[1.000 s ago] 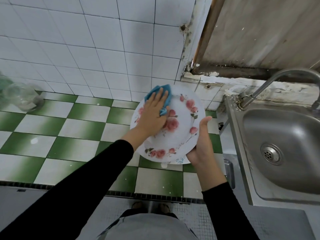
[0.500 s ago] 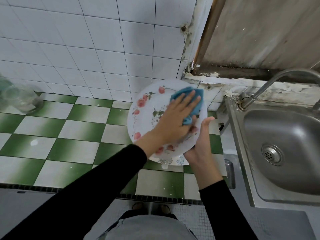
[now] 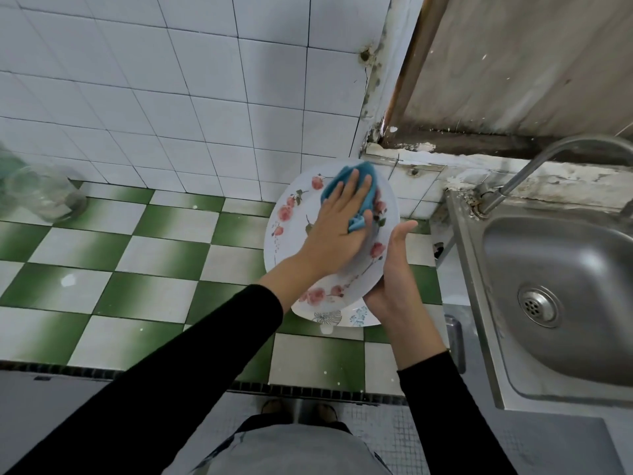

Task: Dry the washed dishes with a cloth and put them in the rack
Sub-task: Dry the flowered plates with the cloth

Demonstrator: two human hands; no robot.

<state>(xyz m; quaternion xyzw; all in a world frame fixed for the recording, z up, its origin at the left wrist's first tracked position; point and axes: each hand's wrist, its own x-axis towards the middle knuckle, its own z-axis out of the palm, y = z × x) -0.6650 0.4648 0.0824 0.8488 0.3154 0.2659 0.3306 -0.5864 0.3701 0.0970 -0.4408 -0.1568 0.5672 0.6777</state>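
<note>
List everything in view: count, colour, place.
plate: 1, white with pink flowers, held tilted, centre
second plate: 1, white with grey and blue print, under the first
cloth: 1, blue, on the plate's upper part
counter: 1, green and white tiles
jar: 1, clear glass, far left on the counter
sink: 1, steel, right
tap: 1, steel, behind the sink
wall: 1, white tiles, behind
left hand: 1, presses the cloth to the plate
right hand: 1, holds the plate's right rim
</note>
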